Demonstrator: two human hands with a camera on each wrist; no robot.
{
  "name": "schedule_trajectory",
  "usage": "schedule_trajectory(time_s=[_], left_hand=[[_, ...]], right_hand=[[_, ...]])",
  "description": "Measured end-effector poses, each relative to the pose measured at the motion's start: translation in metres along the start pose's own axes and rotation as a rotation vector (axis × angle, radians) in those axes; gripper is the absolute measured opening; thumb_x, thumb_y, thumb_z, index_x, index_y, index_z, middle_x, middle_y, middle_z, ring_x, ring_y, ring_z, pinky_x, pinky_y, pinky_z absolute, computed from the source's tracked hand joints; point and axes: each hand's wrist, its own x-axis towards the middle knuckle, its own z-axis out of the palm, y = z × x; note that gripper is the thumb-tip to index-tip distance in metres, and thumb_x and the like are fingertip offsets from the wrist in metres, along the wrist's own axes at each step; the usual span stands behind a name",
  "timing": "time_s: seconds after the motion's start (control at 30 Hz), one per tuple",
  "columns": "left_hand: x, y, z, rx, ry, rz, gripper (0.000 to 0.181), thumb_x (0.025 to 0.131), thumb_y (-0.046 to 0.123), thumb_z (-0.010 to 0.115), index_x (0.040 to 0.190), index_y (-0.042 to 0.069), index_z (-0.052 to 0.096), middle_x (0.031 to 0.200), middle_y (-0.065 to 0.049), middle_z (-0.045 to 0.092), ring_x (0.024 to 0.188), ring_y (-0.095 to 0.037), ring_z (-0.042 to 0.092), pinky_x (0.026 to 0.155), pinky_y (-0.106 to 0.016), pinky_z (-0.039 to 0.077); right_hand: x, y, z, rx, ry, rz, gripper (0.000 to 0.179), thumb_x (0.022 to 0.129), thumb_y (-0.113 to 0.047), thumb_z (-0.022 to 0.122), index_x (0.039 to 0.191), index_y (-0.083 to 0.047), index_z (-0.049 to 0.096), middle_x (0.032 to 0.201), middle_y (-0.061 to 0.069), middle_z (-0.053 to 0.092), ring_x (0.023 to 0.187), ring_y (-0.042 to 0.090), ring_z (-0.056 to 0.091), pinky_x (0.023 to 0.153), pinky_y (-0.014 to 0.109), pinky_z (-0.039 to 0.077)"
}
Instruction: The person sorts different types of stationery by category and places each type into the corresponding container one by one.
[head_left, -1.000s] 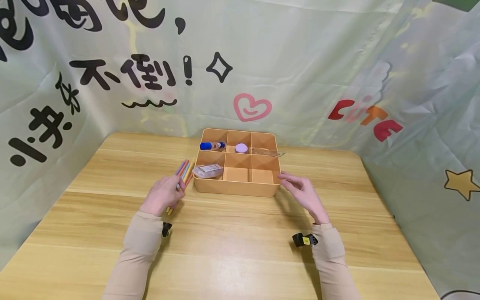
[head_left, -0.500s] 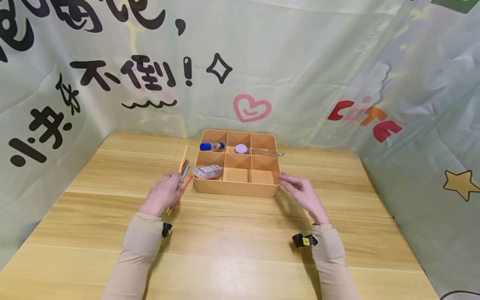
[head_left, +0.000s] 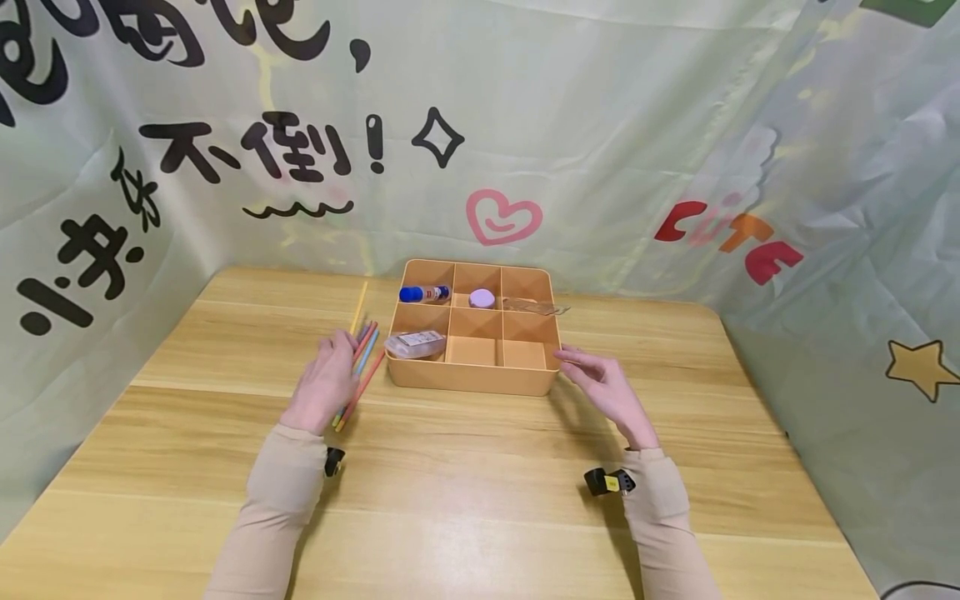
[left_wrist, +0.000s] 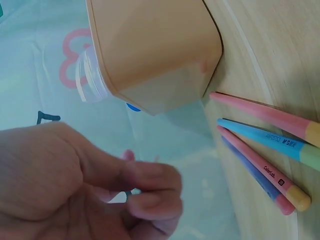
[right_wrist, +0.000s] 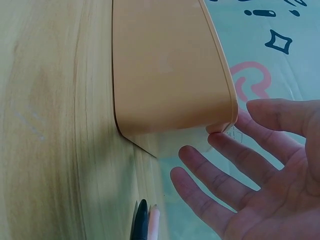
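Observation:
My left hand (head_left: 322,379) is left of the tan divided box (head_left: 472,379), pinching a yellow coloured pen (head_left: 360,307) that points away; in the left wrist view its curled fingers (left_wrist: 155,175) hide most of that pen. Beside this hand, several coloured pens lie on the table, among them a blue pen (left_wrist: 265,135) and a pink pen (left_wrist: 262,114). My right hand (head_left: 603,387) has its fingers extended, with fingertips touching the box's right front corner. In the box are a blue-capped glue stick (head_left: 423,293), a purple round item (head_left: 482,298) and a clear labelled case (head_left: 416,343).
A transparent flat piece (head_left: 534,307) sticks out over the box's right rim. The wooden table (head_left: 465,500) meets a printed cloth backdrop (head_left: 622,167) behind and at the sides. Dark and pink pen-like tips (right_wrist: 141,220) show low in the right wrist view.
My left hand has separated the yellow pen from the other pens and shifted it to the left, away from the box. My right hand has stayed at the box's corner.

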Motion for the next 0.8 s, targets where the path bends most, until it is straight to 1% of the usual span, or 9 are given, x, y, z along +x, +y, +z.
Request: schedule_trajectory(time_s=[0.1, 0.2, 0.33, 0.43, 0.57, 0.7, 0.8], left_hand=[[-0.0010, -0.0003, -0.0002, -0.032, 0.069, 0.016, 0.029, 0.093, -0.008, 0.047, 0.122, -0.005, 0.044, 0.101, -0.028, 0.052, 0.075, -0.033, 0.054, 0.058, -0.041, 0.050], [-0.0017, -0.0009, 0.0000, -0.071, 0.127, 0.022, 0.034, 0.091, -0.010, 0.048, 0.124, -0.003, 0.045, 0.101, -0.026, 0.053, 0.073, -0.032, 0.054, 0.055, -0.037, 0.047], [-0.0021, -0.0015, -0.0001, -0.099, 0.189, 0.019, 0.038, 0.087, -0.013, 0.048, 0.123, -0.003, 0.046, 0.101, -0.025, 0.054, 0.072, -0.031, 0.054, 0.054, -0.034, 0.045], [-0.0017, -0.0012, -0.0002, -0.106, 0.217, 0.015, 0.036, 0.087, -0.013, 0.047, 0.122, -0.003, 0.047, 0.099, -0.025, 0.054, 0.071, -0.030, 0.053, 0.054, -0.033, 0.044], [-0.0002, -0.0003, 0.0003, -0.119, 0.284, 0.038, 0.031, 0.092, -0.011, 0.045, 0.121, -0.004, 0.049, 0.097, -0.024, 0.057, 0.068, -0.029, 0.053, 0.053, -0.032, 0.042], [0.0019, 0.0005, 0.0004, -0.125, 0.384, 0.091, 0.021, 0.101, -0.005, 0.042, 0.118, -0.006, 0.053, 0.091, -0.023, 0.060, 0.064, -0.029, 0.053, 0.050, -0.030, 0.040], [0.0036, 0.0003, -0.0006, -0.134, 0.462, 0.132, 0.021, 0.104, -0.001, 0.042, 0.115, -0.008, 0.058, 0.088, -0.025, 0.063, 0.062, -0.030, 0.054, 0.049, -0.028, 0.039]], right_hand=[[-0.0005, -0.0012, 0.0003, 0.006, 0.003, 0.005, 0.040, 0.104, -0.017, 0.056, 0.137, 0.005, 0.058, 0.156, 0.024, 0.042, 0.147, 0.040, 0.039, 0.120, 0.055, 0.033], [-0.0010, -0.0018, 0.0002, 0.008, 0.002, 0.009, 0.040, 0.104, -0.017, 0.056, 0.137, 0.005, 0.058, 0.156, 0.024, 0.041, 0.147, 0.039, 0.040, 0.121, 0.055, 0.033], [-0.0014, -0.0016, 0.0000, 0.005, 0.001, 0.005, 0.040, 0.104, -0.017, 0.056, 0.137, 0.005, 0.057, 0.156, 0.025, 0.041, 0.147, 0.040, 0.039, 0.120, 0.055, 0.033], [-0.0012, -0.0009, 0.0002, -0.001, -0.003, 0.004, 0.041, 0.104, -0.018, 0.055, 0.138, 0.005, 0.057, 0.156, 0.025, 0.041, 0.147, 0.040, 0.038, 0.120, 0.055, 0.033], [-0.0012, 0.0001, 0.0006, -0.007, -0.007, 0.008, 0.041, 0.104, -0.018, 0.055, 0.138, 0.005, 0.056, 0.156, 0.024, 0.041, 0.147, 0.040, 0.038, 0.121, 0.056, 0.033], [-0.0013, 0.0000, 0.0003, -0.001, -0.005, 0.007, 0.041, 0.104, -0.018, 0.055, 0.138, 0.005, 0.056, 0.156, 0.025, 0.041, 0.148, 0.040, 0.037, 0.121, 0.056, 0.032], [-0.0010, -0.0003, 0.0000, 0.007, -0.004, 0.005, 0.041, 0.104, -0.017, 0.055, 0.138, 0.006, 0.056, 0.156, 0.025, 0.041, 0.148, 0.040, 0.036, 0.121, 0.055, 0.032]])
